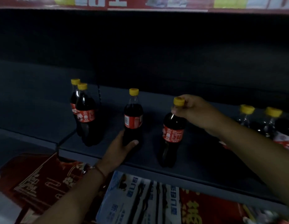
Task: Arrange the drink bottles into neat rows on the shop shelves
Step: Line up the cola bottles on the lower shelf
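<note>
Dark cola bottles with yellow caps and red labels stand on a dim grey shelf [197,160]. My left hand [119,149] grips the lower body of the middle bottle [133,117]. My right hand [195,112] pinches the neck under the cap of the front bottle [172,131], which stands near the shelf's front edge. Two bottles [84,115] stand one behind the other at the left. Two more bottles [260,122] sit at the far right, partly hidden behind my right forearm.
The shelf's back is dark, with wide bare floor behind the bottles. A thin black divider [99,96] rises beside the left pair. An upper shelf edge with a red strip [140,4] hangs overhead. Red and blue-white cartons [140,201] lie below.
</note>
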Demonstrator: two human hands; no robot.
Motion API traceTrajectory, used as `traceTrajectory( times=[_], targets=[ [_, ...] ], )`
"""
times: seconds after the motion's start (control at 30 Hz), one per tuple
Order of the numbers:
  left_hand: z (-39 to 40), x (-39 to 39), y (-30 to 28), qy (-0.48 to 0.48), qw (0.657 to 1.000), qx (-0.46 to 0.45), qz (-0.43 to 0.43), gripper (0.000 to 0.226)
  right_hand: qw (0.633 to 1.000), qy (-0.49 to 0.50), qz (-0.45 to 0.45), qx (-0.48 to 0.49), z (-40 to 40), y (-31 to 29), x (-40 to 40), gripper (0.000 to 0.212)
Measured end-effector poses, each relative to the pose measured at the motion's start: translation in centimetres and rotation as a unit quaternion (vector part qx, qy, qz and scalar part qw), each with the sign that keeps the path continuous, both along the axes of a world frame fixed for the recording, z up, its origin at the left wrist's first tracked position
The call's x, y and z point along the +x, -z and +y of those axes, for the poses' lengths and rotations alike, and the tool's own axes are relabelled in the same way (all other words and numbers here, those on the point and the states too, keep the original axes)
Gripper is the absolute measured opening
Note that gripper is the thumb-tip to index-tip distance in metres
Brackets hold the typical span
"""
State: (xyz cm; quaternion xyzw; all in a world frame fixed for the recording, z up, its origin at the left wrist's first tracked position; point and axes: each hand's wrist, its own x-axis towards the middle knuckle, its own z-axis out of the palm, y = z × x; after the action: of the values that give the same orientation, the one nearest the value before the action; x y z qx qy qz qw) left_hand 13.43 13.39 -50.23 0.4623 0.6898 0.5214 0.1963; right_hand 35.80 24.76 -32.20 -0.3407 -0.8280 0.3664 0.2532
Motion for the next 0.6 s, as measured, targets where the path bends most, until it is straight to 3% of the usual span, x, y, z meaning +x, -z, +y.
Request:
traceTrajectory(
  times=[0.27,0.37,0.5,0.6],
  targets=[
    [1.9,7.1,-0.2,0.174,0.983,-0.043,-0.041,0.059,0.993,0.027,-0.111,0.039,1.8,-2.9,6.4,0.023],
    [2.7,9.0,-0.3,0.169,0.984,-0.03,-0.048,0.056,0.986,0.041,-0.139,0.083,1.9,-3.9,7.3,0.026],
    [4.0,9.8,0.3,0.106,0.993,-0.014,0.044,0.07,0.977,0.048,-0.141,0.151,1.8,-2.8,6.8,0.028],
    [4.7,9.3,0.5,0.096,0.994,-0.018,0.04,0.075,0.968,0.036,-0.142,0.202,2.3,-2.8,6.6,0.026]
  ],
)
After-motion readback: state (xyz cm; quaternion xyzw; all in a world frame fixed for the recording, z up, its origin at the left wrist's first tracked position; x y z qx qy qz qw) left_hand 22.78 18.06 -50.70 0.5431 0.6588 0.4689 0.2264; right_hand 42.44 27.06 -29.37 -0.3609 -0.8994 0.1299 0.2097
